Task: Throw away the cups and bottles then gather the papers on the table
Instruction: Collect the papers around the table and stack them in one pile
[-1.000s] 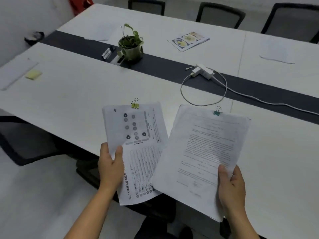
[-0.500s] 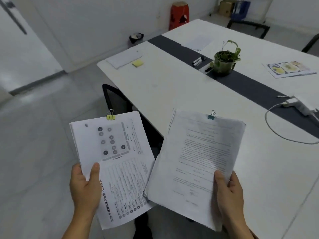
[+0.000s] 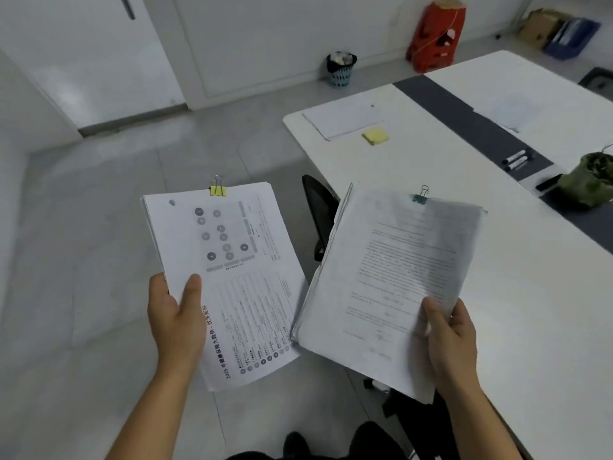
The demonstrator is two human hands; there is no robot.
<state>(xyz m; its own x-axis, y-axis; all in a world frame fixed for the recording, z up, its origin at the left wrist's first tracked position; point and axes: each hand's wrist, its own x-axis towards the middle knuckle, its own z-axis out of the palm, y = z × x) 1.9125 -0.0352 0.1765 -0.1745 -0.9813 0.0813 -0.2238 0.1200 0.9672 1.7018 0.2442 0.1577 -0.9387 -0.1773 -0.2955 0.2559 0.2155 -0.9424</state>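
Left hand (image 3: pixel 175 322) gripping yellow-clipped papers (image 3: pixel 225 280), right hand (image 3: pixel 449 340) gripping green-clipped papers (image 3: pixel 391 283). Loose sheets (image 3: pixel 345 119) remaining ahead on worktop (image 3: pixel 431 167) corner, up and right of both; right hand nearer, though both full.

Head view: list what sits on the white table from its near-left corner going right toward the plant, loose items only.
Loose paper stack → yellow sticky-note pad → markers on the dark strip → potted plant.
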